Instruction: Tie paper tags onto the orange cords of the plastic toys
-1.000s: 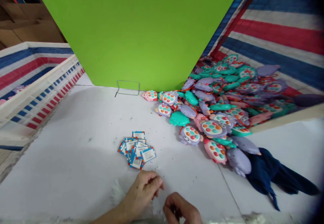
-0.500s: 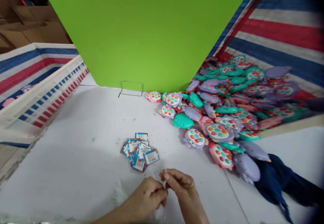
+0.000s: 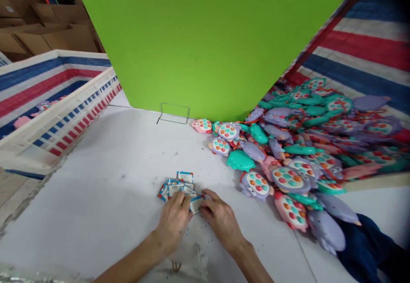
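Observation:
A pile of small printed cards (image 3: 175, 189), white with blue and red borders and barcodes, lies on the white table. My left hand (image 3: 173, 221) reaches onto the pile's near side, its fingers bent and pressed together; the hand hides what is under the fingertips. From the right, my right hand (image 3: 222, 219) has thumb and fingers closed at the edge of the nearest card (image 3: 196, 204). Below the hands is a clear plastic bag (image 3: 199, 257), partly out of view, with a small brown loop (image 3: 176, 266) by it.
Turtle-shaped toys with coloured buttons (image 3: 290, 178) are heaped on the right, spilling from a striped-lined bin (image 3: 368, 65). A green panel (image 3: 205, 48) stands behind, with a wire stand (image 3: 174, 113) at its foot. At left is a white basket (image 3: 73, 116); dark blue cloth (image 3: 368, 244) lies right.
Both hands have moved forward from near the table's front onto the card pile and come apart from each other. The view has shifted slightly left.

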Demonstrator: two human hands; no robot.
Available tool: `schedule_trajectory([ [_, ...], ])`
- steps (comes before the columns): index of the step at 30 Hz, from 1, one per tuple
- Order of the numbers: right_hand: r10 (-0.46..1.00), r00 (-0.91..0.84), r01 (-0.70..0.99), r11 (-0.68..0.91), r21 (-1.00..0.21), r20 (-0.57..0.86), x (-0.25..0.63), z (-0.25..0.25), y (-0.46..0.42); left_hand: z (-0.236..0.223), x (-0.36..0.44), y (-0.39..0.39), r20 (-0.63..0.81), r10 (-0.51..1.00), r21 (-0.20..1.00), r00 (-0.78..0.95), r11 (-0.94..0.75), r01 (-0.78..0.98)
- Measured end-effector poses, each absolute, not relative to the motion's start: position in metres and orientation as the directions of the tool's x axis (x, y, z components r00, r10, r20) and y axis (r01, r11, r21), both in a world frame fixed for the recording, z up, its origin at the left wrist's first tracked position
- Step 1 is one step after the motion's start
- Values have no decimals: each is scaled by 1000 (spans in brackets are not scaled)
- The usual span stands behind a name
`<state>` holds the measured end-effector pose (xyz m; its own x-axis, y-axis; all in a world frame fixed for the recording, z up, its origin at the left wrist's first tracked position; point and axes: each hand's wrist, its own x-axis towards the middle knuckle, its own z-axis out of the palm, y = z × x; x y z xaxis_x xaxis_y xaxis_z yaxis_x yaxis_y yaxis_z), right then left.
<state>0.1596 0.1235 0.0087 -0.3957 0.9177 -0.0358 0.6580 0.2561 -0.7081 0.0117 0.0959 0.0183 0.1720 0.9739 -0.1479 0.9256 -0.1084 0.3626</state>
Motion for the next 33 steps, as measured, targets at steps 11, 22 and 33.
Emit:
schedule_trajectory([
  [11, 946, -325, 541, 203, -816, 19, 166, 5, 116, 16, 10, 93, -71, 991, 503, 113, -62, 862],
  [22, 987, -154, 529, 112, -841, 35, 176, 42, 84, 52, 22, 90, -278, 954, 903, 115, 219, 370],
  [33, 992, -121, 565, 47, -824, -26, 169, 53, 83, 52, 28, 77, -21, 975, 772, 219, -123, 624],
])
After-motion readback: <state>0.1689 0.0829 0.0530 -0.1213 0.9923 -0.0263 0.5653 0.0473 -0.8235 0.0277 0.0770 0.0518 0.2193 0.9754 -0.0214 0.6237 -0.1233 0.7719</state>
